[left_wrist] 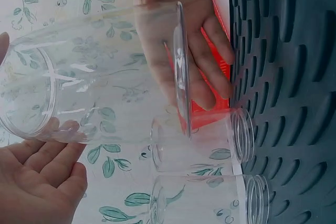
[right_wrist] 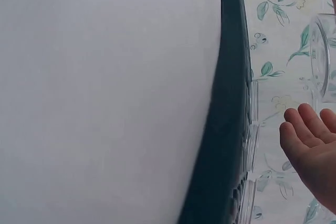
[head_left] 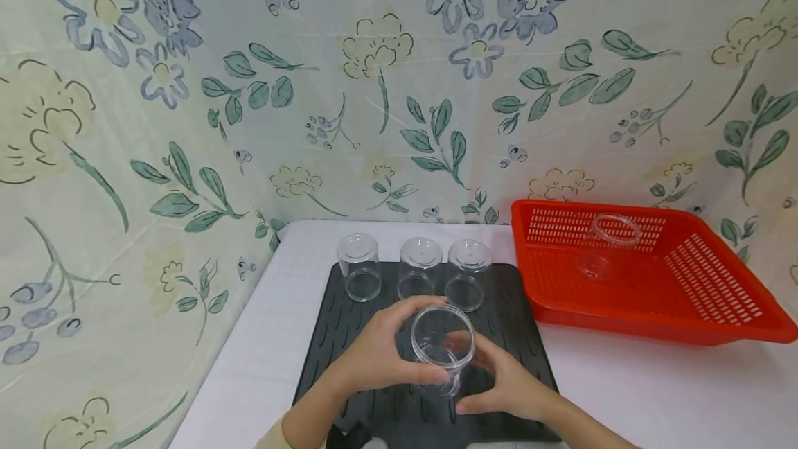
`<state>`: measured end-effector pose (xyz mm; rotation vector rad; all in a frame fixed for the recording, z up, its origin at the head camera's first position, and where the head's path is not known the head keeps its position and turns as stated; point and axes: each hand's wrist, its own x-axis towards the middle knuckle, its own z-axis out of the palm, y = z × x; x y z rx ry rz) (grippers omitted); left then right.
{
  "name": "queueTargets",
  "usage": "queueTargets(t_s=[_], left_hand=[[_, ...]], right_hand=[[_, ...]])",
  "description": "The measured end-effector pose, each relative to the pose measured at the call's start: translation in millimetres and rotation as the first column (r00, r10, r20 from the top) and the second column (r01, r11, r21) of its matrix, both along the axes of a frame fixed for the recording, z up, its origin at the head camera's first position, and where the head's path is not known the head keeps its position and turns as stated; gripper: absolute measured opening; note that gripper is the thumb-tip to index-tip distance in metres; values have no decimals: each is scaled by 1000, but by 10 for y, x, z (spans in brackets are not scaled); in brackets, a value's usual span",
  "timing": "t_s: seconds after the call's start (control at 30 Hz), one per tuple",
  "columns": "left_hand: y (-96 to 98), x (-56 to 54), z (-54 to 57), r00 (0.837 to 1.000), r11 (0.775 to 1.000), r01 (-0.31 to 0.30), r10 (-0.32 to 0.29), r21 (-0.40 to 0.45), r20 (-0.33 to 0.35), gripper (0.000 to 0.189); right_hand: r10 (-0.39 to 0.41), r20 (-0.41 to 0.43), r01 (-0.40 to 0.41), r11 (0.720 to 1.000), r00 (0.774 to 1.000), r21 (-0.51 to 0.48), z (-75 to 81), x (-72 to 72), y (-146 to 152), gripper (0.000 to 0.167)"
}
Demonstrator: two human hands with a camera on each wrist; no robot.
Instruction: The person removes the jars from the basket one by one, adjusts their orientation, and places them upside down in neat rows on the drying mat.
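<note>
A clear glass jar [head_left: 443, 335] is held above a dark ribbed mat [head_left: 389, 414]. My left hand [head_left: 377, 352] grips the jar near its top end, thumb on the near side and fingers round the far side. Low on the jar's right side, my right hand [head_left: 514, 386] has its fingers spread and loosely bent. In the left wrist view the right palm [left_wrist: 176, 30] shows behind the glass. Three similar jars, a left one [head_left: 359, 267], a middle one [head_left: 420, 267] and a right one [head_left: 469, 274], stand upside down along the mat's far edge.
A red plastic basket [head_left: 623, 328] sits on the right of the white-covered table [head_left: 636, 383], with another clear jar [head_left: 597, 248] inside. Behind the table hangs a flower-patterned cloth [head_left: 386, 151]. A black strap [head_left: 349, 437] shows at my left wrist.
</note>
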<state>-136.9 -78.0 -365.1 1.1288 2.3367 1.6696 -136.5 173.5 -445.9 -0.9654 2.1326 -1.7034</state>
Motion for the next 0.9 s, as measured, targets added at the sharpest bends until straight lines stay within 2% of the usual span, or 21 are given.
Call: queueTargets(t_s=[0.4, 0.5, 0.63, 0.9], left_hand=[[45, 32, -5, 1000, 1000, 10, -10, 13, -11, 74], [36, 33, -8, 1000, 1000, 13, -13, 22, 5, 74], [10, 32, -1, 999, 999, 16, -17, 39, 39, 74], [-54, 0, -38, 999, 999, 15, -16, 38, 44, 74]], right_hand=[[14, -10, -15, 999, 1000, -50, -11, 57, -149, 71], [5, -11, -6, 998, 1000, -60, -11, 61, -154, 68], [-20, -11, 20, 999, 1000, -49, 8, 72, -112, 66], [-85, -49, 86, 996, 995, 5, 59, 94, 31, 67]])
